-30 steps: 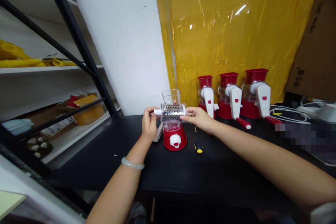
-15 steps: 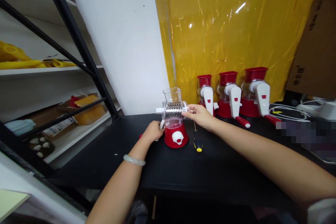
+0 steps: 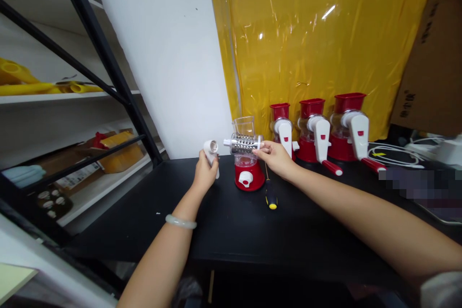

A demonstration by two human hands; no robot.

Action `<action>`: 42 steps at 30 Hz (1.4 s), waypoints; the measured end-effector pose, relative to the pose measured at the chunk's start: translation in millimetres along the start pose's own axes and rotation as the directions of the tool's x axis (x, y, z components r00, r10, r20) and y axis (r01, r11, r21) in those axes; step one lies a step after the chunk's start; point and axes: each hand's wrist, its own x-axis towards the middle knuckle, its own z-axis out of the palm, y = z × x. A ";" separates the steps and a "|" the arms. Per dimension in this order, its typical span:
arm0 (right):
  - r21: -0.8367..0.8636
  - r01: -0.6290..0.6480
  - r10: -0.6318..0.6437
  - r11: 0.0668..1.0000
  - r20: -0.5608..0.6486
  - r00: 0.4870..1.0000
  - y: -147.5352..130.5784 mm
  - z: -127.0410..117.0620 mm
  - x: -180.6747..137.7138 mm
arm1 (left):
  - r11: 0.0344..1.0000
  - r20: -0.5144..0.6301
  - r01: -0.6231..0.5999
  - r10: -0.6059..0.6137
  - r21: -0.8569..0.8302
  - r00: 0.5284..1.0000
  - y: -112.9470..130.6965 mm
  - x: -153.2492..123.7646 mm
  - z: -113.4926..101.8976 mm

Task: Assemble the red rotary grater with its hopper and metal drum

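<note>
A rotary grater (image 3: 246,163) with a red base, clear hopper and metal drum stands on the black table (image 3: 231,231). My right hand (image 3: 275,157) pinches the right end of the drum. My left hand (image 3: 205,173) is closed round a white crank handle (image 3: 211,149), held upright just left of the drum's white shaft and apart from it. A screwdriver (image 3: 270,196) with a black and yellow grip lies on the table right of the grater's base.
Three assembled red graters (image 3: 319,130) with white cranks stand at the back before a yellow plastic sheet (image 3: 317,33). White cables (image 3: 393,156) lie at right, a cardboard box (image 3: 433,72) beyond. A black-framed shelf rack (image 3: 65,120) with yellow parts fills the left.
My left hand left the drum's left end, dropped to the table, and came up holding the white crank handle. My right hand stayed on the drum's right end.
</note>
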 end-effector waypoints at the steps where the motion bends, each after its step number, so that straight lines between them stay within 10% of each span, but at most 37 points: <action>1: -0.006 0.000 0.000 1.000 0.005 1.000 0.0 0.2 -0.3 | 0.999 -0.002 -0.026 0.026 -0.018 1.000 1.8 -1.4 0.4; 33: -0.012 -0.033 0.033 0.999 0.085 0.996 3.3 5.2 -4.4 | 0.918 -0.122 -0.359 0.342 -0.169 0.932 8.6 -2.7 -7.8; 42: -0.024 -0.028 0.031 0.999 0.107 0.994 5.3 1.0 -2.5 | 0.908 -0.053 -0.225 0.221 -0.352 0.974 11.7 -3.8 -7.0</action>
